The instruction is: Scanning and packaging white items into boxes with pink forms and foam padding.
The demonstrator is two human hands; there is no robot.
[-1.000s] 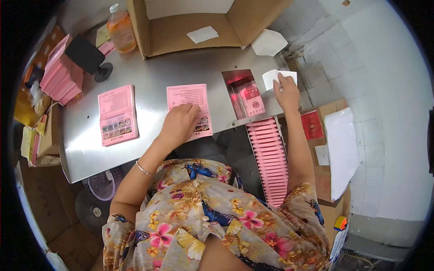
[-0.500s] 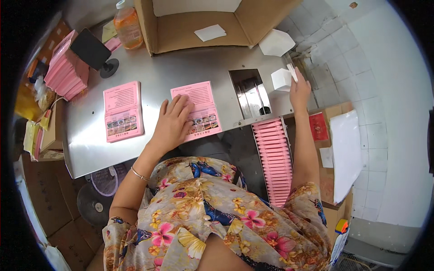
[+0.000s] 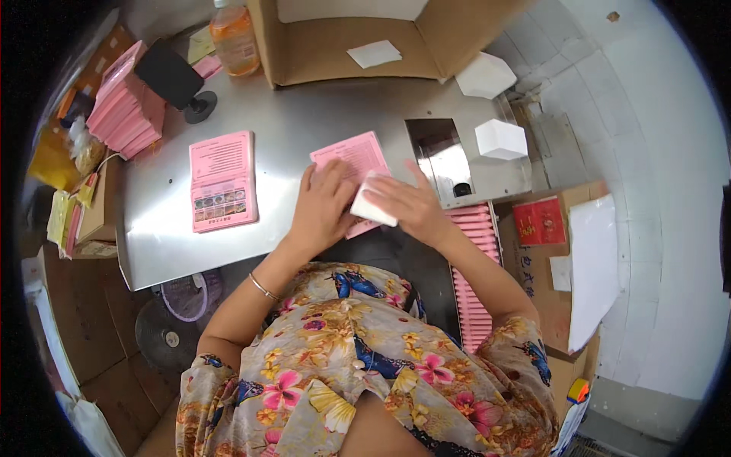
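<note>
My left hand (image 3: 324,209) lies flat with fingers apart on a pink printed packet (image 3: 365,145), covering much of its lower part. My right hand (image 3: 415,207) grips a white folded paper (image 3: 375,204), somewhat smeared by motion, over the packet's right side. The two hands are close together at the metal table's front edge. To the left lies a stack of pink printed packets (image 3: 223,183) with small pictures on the lower half. A white block of folded papers (image 3: 500,140) stands at the table's right end.
An open cardboard box (image 3: 343,57) stands at the back, beside an orange bottle (image 3: 234,42). A black stand (image 3: 171,76) and tall pink stack (image 3: 128,107) are at left. A slot (image 3: 440,158) in the table adjoins a chute of pink packets (image 3: 476,282).
My right hand has come left from the white block with a white paper, over the pink packet. My left hand stays on the packet, now tilted. The whole view has shifted slightly.
</note>
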